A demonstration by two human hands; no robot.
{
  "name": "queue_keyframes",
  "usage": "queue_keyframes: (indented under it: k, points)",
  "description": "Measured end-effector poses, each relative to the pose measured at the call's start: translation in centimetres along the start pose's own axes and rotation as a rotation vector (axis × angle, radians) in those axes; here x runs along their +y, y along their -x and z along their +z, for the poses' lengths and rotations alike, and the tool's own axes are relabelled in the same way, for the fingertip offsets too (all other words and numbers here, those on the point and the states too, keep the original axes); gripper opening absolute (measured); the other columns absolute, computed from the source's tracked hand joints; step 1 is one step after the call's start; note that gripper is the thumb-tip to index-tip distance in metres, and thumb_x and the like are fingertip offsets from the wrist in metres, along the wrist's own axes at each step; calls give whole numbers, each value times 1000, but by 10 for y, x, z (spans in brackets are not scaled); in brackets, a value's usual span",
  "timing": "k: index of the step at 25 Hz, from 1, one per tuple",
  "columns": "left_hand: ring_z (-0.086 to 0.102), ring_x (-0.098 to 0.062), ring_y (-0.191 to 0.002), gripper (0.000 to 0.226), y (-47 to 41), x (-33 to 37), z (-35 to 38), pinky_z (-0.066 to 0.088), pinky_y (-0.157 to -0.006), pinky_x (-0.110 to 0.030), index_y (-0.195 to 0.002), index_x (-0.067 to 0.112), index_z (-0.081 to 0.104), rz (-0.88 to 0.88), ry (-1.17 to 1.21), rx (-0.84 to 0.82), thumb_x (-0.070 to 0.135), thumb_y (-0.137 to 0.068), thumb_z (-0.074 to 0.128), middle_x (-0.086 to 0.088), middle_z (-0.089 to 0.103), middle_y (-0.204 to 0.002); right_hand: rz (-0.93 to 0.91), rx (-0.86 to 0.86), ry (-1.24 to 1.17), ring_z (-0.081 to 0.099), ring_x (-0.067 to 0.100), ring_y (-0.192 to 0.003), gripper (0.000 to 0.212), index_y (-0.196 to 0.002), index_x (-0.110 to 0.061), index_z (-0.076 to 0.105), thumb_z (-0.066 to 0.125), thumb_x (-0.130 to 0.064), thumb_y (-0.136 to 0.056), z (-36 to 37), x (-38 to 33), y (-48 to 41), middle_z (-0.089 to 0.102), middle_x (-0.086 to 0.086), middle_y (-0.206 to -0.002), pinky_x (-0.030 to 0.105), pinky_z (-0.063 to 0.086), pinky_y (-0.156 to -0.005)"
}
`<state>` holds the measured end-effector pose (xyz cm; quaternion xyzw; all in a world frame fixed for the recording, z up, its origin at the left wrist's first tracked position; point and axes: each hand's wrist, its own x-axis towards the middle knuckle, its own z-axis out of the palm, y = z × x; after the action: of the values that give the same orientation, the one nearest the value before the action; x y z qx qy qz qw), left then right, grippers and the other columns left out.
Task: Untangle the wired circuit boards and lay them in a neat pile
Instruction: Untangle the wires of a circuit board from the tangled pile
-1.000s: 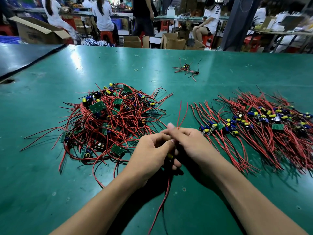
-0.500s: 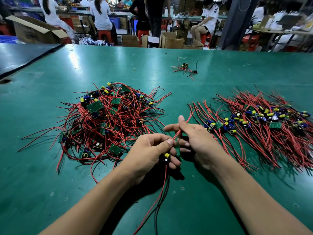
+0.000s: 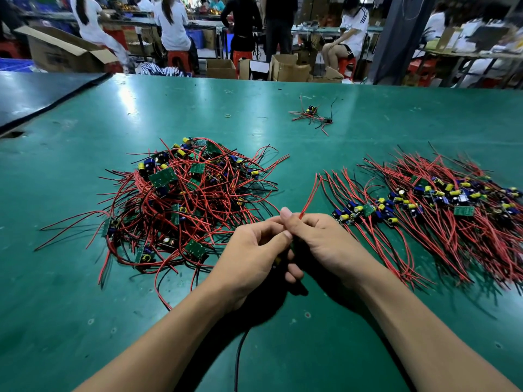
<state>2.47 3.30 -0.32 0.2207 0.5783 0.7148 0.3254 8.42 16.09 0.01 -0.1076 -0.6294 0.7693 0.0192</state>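
A tangled heap of small green circuit boards [image 3: 181,199] with red and black wires lies on the green table at the left. At the right a combed-out pile of boards [image 3: 441,199] lies with wires running the same way. Between them my left hand [image 3: 252,258] and my right hand [image 3: 325,244] meet over the table and together hold one wired board. Its red wires [image 3: 310,193] stick up from my right hand's pinch, and a black wire [image 3: 239,355] hangs down toward me. The board itself is mostly hidden by my fingers.
A small separate board with wires [image 3: 312,116] lies farther back on the table. A dark mat [image 3: 36,94] covers the table's far left corner. Beyond the table's far edge are cardboard boxes [image 3: 288,69], stools and several seated and standing people.
My right hand has drawn back along the red wires to meet my left hand. The red wire that hung below my hands is gone from there; only a black wire shows.
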Motion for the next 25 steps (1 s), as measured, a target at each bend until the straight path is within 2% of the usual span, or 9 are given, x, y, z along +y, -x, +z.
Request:
queue_keyframes:
  k: [2,5,8,10,13,16,20,23,25]
  points:
    - [62,-22,-46,18,0,1,0,51,-44,-25,-83,-4,54,5,14,-13,4,-99,50,-5,58,-59,-40,6,49,57,23,-43,39,-81,-12,76,61,-46,-94,-5,-3,-2,58,14,-59,27,48,-46]
    - [61,-22,-47,17,0,2,1,51,-45,-25,-85,-3,54,-3,27,-13,4,-99,48,-8,55,-59,-92,80,213,60,23,-60,46,-83,-7,75,57,-46,-97,-14,-4,-4,67,23,-72,32,47,-59]
    - [61,-21,-47,15,1,2,2,50,-45,-25,-87,-3,52,2,34,-10,4,-99,48,-8,54,-60,-56,112,164,53,11,-43,50,-94,0,73,54,-45,-100,-15,-2,-6,63,10,-57,19,39,-44]
    - [62,-21,-47,15,1,1,2,51,-45,-25,-87,-2,52,5,27,-8,5,-100,48,-7,55,-59,-41,179,137,41,5,-35,48,-94,-3,74,52,-45,-101,-14,-1,-9,48,-2,-45,15,30,-38]
    - [62,-22,-48,14,0,0,1,51,-46,-26,-88,-1,53,13,5,-12,5,-99,48,-6,55,-58,-34,294,73,25,6,-36,48,-86,-8,77,50,-45,-102,-13,-3,-15,29,-4,-49,15,23,-37]
    - [63,-23,-48,14,0,0,1,51,-46,-26,-88,-1,54,10,-8,-21,4,-99,49,-7,55,-58,10,356,-235,22,4,-37,52,-80,-6,75,45,-41,-104,-19,-11,-17,33,-4,-59,16,18,-33]
    - [63,-25,-50,13,1,0,2,52,-47,-28,-89,-2,55,11,-35,-25,4,-99,51,-10,55,-61,190,170,-673,26,6,-33,52,-65,-8,74,49,-41,-97,-30,-23,-8,47,-3,-61,16,16,-32]
    - [62,-26,-50,12,3,1,3,53,-48,-29,-90,-4,56,25,-53,-11,4,-98,52,-11,55,-61,220,37,-733,28,7,-34,40,-63,-12,71,54,-38,-87,-32,-24,-3,59,-2,-65,18,18,-35]
    - [62,-27,-51,12,3,1,3,53,-48,-29,-90,-3,56,28,-59,7,5,-98,52,-9,56,-59,215,26,-711,24,6,-36,42,-68,-11,74,54,-41,-88,-32,-22,-3,53,-4,-61,17,17,-36]
